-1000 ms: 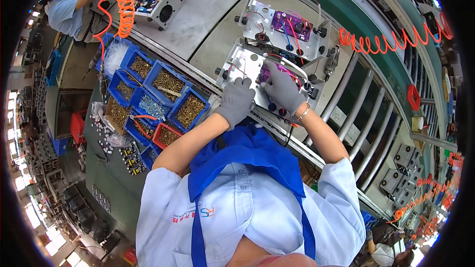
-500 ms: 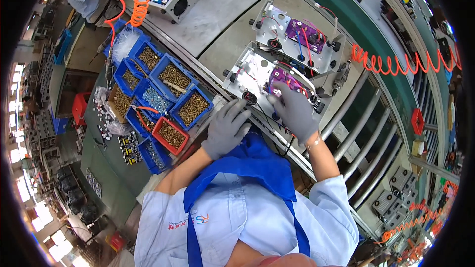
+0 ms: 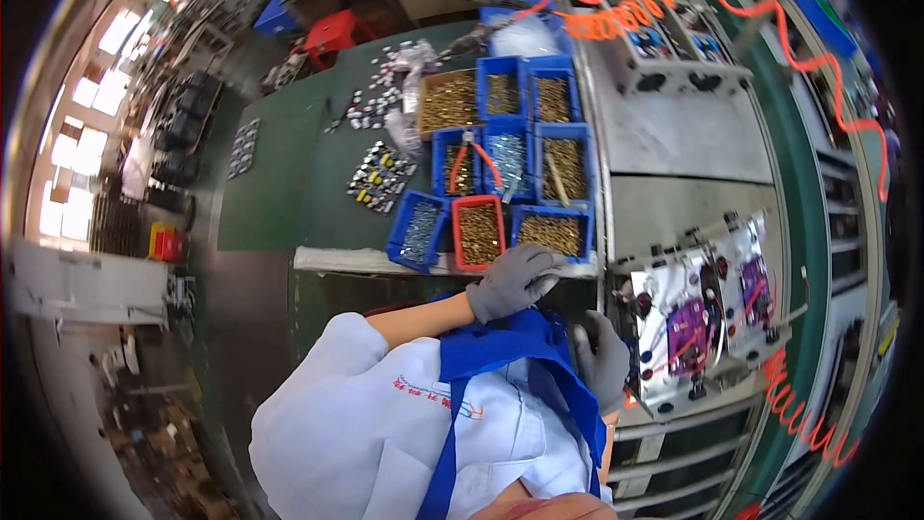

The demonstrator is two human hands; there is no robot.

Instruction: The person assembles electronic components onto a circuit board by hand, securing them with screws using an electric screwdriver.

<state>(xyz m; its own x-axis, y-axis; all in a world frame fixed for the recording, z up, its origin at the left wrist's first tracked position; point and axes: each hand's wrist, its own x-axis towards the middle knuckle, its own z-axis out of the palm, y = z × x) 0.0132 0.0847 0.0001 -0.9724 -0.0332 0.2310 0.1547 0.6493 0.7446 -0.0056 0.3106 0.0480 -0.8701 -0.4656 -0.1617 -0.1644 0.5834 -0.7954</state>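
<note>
My left hand point(image 3: 513, 283) wears a grey glove and rests at the front edge of the bench, right by a blue bin of brass-coloured screws point(image 3: 551, 229). Its fingers are loosely bent and apart, with nothing visible in them. A red bin of screws point(image 3: 478, 233) sits just left of it. In a matching glove, my right hand point(image 3: 605, 362) is beside the near metal chassis point(image 3: 657, 329), thumb and fingers apart and slightly blurred; I see nothing held. Purple circuit boards point(image 3: 687, 335) with red wires sit in the two chassis.
Several more blue bins point(image 3: 563, 166) of screws stand on the bench, orange-handled pliers point(image 3: 469, 140) lying across one. Small black-and-yellow parts point(image 3: 382, 178) lie on the green mat point(image 3: 332, 188). A coiled orange hose point(image 3: 630, 19) hangs above. Metal rollers point(image 3: 674, 470) run at the lower right.
The view has turned left toward the bins. My right hand has come off the purple board to the chassis's near side. My left hand is now beside the screw bins.
</note>
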